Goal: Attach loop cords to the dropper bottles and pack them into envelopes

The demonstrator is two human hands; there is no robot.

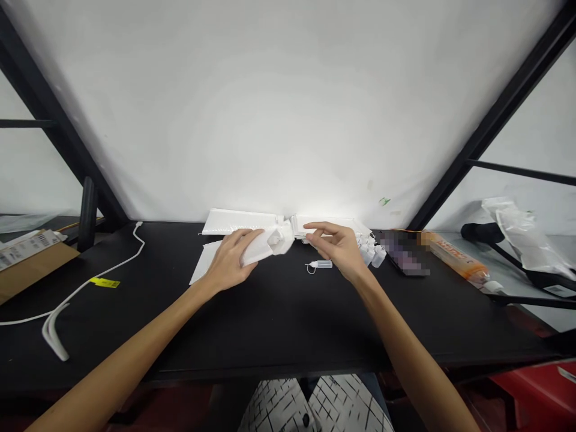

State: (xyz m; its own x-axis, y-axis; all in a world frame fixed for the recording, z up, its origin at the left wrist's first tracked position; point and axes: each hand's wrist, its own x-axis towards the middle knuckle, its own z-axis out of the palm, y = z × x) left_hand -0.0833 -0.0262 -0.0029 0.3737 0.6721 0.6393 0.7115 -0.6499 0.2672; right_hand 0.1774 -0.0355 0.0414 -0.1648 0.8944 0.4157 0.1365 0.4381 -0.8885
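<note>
My left hand point(234, 259) is wrapped around a white padded envelope point(263, 247), lifted off the black table. The envelope's mouth points right, and crumpled whitish material shows there. Just right of that mouth is my right hand point(336, 245), thumb and forefinger a little apart, with nothing visible between them. On the table below it lies a small clear squeeze bottle point(322, 264) with a thin tip and a looped cap strap. Several similar bottles point(371, 251) are heaped behind the right wrist. Stacks of white envelopes lie along the wall, one at the left point(238, 221), another at the right point(330, 225).
A blurred-out flat dark object point(405, 255) and an orange-labelled bottle point(459, 259) lie to the right. On the left are a white cable point(96, 275) with a yellow tag point(105, 282) and a cardboard box point(38, 270). Black frame posts point(486, 132) slope up both sides.
</note>
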